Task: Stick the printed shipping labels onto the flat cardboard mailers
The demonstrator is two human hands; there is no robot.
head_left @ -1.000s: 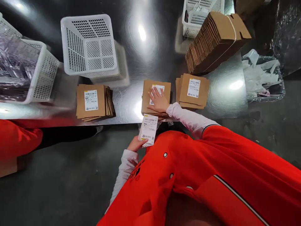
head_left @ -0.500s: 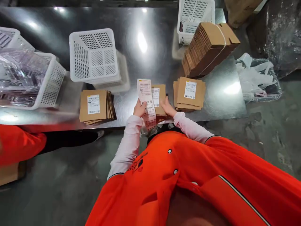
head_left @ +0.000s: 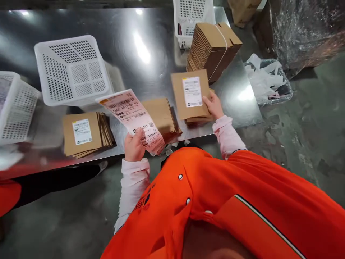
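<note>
My left hand (head_left: 134,144) grips a strip of printed labels (head_left: 128,112), which slants up and to the left over the table's front edge. My right hand (head_left: 214,104) holds a flat cardboard piece with a white label (head_left: 190,94) by its right edge, above the right-hand cardboard stack (head_left: 198,119). Between the hands lies the middle cardboard stack (head_left: 159,113), its visible top face without a label. The left cardboard stack (head_left: 83,133) bears a white label on top.
A white basket (head_left: 71,70) stands behind the left stack, another (head_left: 20,108) at the far left. Beyond my right hand are strapped folded cartons (head_left: 212,46), a white basket (head_left: 194,10) and a bag of white scraps (head_left: 268,79). A person's leg (head_left: 56,180) shows at left.
My right hand has moved right from the middle stack, with the labelled cardboard now in it. The label strip in my left hand has swung out to the left. The camera view has shifted right.
</note>
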